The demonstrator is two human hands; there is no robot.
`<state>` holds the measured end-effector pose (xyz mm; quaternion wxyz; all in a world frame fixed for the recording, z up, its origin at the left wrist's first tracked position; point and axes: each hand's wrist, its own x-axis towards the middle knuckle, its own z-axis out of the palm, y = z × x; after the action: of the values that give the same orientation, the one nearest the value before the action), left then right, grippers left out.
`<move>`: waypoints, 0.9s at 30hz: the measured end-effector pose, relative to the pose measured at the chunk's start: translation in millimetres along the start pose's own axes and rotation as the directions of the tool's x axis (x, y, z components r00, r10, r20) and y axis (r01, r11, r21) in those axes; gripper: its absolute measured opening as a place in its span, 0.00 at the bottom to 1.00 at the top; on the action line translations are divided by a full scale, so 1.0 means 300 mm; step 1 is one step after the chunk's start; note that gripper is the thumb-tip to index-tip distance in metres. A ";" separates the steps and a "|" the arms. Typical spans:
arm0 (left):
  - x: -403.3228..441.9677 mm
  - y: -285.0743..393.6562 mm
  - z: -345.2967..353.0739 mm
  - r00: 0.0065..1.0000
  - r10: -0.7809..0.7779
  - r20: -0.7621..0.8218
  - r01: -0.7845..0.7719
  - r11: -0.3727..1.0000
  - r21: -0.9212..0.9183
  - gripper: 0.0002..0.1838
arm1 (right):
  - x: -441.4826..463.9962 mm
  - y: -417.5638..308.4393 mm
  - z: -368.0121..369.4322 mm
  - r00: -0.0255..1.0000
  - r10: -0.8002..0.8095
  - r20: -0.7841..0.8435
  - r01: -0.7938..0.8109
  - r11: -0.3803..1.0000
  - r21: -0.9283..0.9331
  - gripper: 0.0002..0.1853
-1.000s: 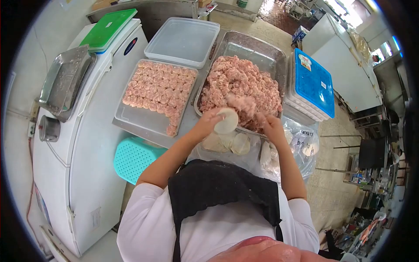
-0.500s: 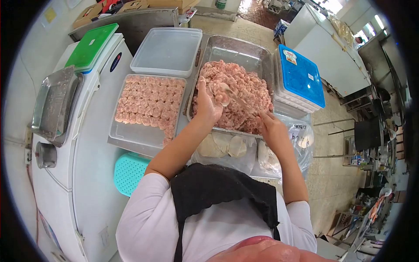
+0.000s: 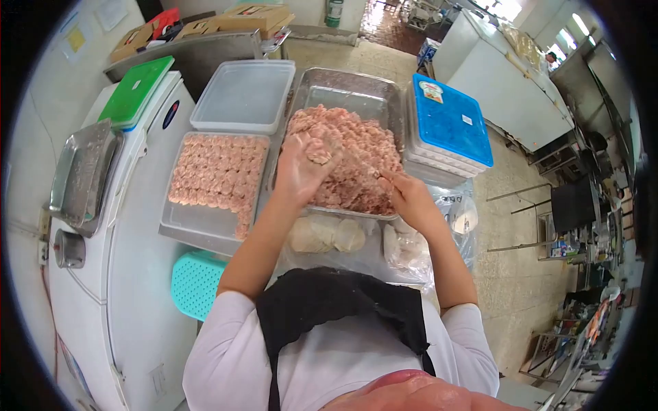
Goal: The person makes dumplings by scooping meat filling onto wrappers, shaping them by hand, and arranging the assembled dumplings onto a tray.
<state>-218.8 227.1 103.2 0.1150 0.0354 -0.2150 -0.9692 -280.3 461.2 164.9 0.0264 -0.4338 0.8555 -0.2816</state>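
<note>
Over the near left part of a steel pan [image 3: 349,96], my left hand [image 3: 299,172] is cupped around a dumpling [image 3: 319,151] topped with pink meat. My right hand [image 3: 411,200] grips a slim spatula-like tool [image 3: 370,168], its blade pointing toward the left hand and blurred. A large heap of ground meat [image 3: 367,140] fills much of the pan. Round pale dough wrappers [image 3: 348,236] lie on plastic just below the pan. Left of it, rows of filled dumplings [image 3: 216,168] sit in a shallow clear container [image 3: 195,218].
An empty translucent container [image 3: 241,96] stands behind the dumplings. Stacked boxes with a blue lid [image 3: 452,116] are right of the pan. A plastic bag [image 3: 408,248] lies near my right forearm. A turquoise perforated basket [image 3: 197,282] sits low left, beside a white freezer [image 3: 147,274].
The whole view has shifted, with the table appearing lower and further left. My left hand has turned more palm-up under the dumpling, and the blade has drawn slightly away from it.
</note>
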 end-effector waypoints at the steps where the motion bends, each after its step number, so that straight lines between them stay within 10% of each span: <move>1: -0.026 0.006 0.020 0.996 0.006 0.094 -0.012 0.998 0.060 0.21 | -0.014 0.021 -0.012 1.000 0.027 -0.012 -0.026 0.996 0.082 0.16; 4: -0.069 0.035 0.058 0.971 0.110 0.212 -0.238 0.521 0.820 0.39 | -0.038 0.055 -0.058 0.991 0.066 0.117 -0.094 0.961 0.261 0.17; 6: -0.076 0.015 0.103 0.925 0.193 0.327 -0.350 0.099 0.932 0.40 | -0.056 0.064 -0.090 0.978 0.051 0.201 -0.108 0.952 0.286 0.18; 16: -0.029 -0.038 0.095 0.945 -0.265 0.190 -0.239 -0.166 0.957 0.24 | -0.043 0.246 -0.012 0.965 -0.125 0.230 0.051 0.951 0.304 0.16; 19: -0.002 -0.101 -0.003 0.994 0.055 0.096 -0.095 -0.020 0.995 0.25 | -0.021 0.289 -0.025 0.980 -0.178 0.088 0.174 0.983 0.057 0.15; 23: 0.001 -0.128 -0.039 0.994 0.106 0.003 0.000 -0.030 1.000 0.29 | -0.047 0.222 0.038 0.989 -0.140 0.051 0.146 0.977 -0.153 0.16; 24: 0.049 -0.113 -0.055 0.978 -0.153 -0.142 0.136 -0.051 0.989 0.34 | -0.050 0.241 0.081 0.987 -0.140 0.083 0.153 0.972 -0.176 0.16; 27: 0.017 -0.119 -0.006 0.962 -0.008 -0.274 0.269 -0.157 0.950 0.37 | -0.010 0.368 0.089 0.994 -0.004 0.113 0.031 0.970 -0.242 0.15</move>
<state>-231.0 256.7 86.2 -0.0386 0.2166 -0.8542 -0.4711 -351.2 502.6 86.2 0.0182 -0.4564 0.8768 -0.1504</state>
